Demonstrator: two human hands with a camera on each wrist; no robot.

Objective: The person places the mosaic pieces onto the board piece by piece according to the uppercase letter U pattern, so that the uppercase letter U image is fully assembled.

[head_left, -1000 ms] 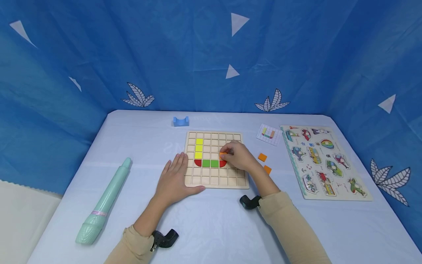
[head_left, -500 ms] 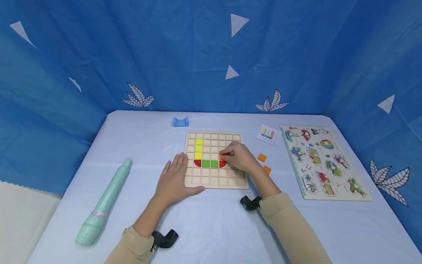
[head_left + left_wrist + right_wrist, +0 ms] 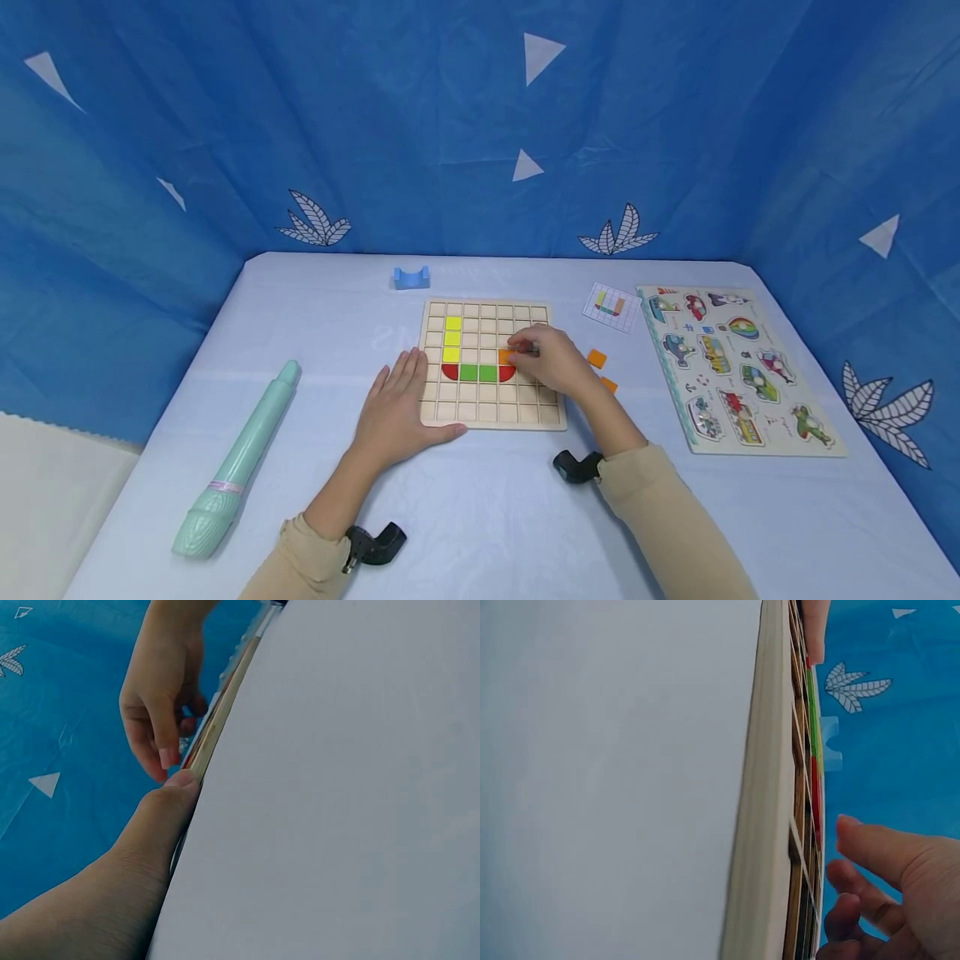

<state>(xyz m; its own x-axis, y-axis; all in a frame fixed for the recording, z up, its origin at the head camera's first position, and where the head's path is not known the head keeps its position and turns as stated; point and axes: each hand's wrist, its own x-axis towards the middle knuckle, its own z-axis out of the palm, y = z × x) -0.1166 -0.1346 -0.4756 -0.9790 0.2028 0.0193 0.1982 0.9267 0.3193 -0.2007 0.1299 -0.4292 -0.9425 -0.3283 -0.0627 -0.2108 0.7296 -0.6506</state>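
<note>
A wooden grid board (image 3: 487, 412) lies on the table. Yellow squares (image 3: 452, 337) form a column on its left, above a row with a red rounded piece at each end and green squares (image 3: 478, 372) between. An orange square tile (image 3: 505, 357) sits in the cell over the right red piece (image 3: 507, 373). My right hand (image 3: 551, 358) hovers at this tile; in the right wrist view its thumb and fingers (image 3: 881, 892) are parted with nothing between them. With fingers straight, my left hand (image 3: 393, 412) rests at the board's left edge, thumb along the front edge.
Two loose orange tiles (image 3: 597, 358) lie right of the board, one partly behind the right wrist. Behind them is a pattern card (image 3: 611, 307). A picture puzzle board (image 3: 738, 375) lies far right, a mint-green toy microphone (image 3: 240, 458) left, a blue stand (image 3: 412, 277) behind.
The right hand has let go of the orange tile, which now lies in its cell, and has drawn slightly right. The left hand has stayed in place.
</note>
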